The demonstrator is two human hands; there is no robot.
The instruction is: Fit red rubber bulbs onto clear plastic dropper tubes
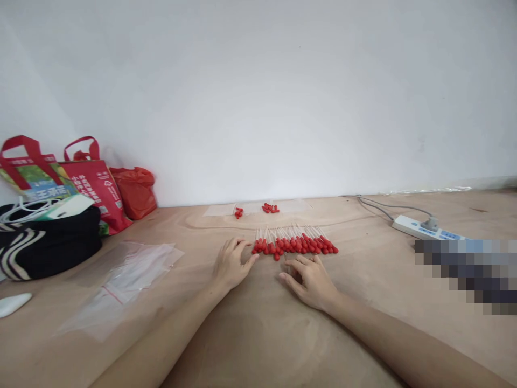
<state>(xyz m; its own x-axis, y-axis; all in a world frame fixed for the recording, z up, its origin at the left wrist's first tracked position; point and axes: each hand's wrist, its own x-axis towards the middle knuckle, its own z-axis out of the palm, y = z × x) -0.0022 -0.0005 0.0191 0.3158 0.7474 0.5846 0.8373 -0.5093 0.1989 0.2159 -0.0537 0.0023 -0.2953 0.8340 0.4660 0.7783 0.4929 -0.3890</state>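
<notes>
Our left hand (234,264), half spread, nothing held, just beside sticks (297,245); our right hand (310,280), loosely curled, apparently empty. Sticks lie between left fingertips and space beyond right hand. We judge risk: uneven push could scatter loose row.

Desk (246,355): we saw a light-brown, wood-grained top.
Middle: we had red-headed sticks (301,245) lying in a row, heads towards us.
Far edge: we saw small red pieces (267,208) in two clusters at flat clear plastic (220,210).
Left: we had loose clear bags (137,277), a black striped pouch (75,242) and a red bag (135,194).
Right: we had a white power strip (405,223).
</notes>
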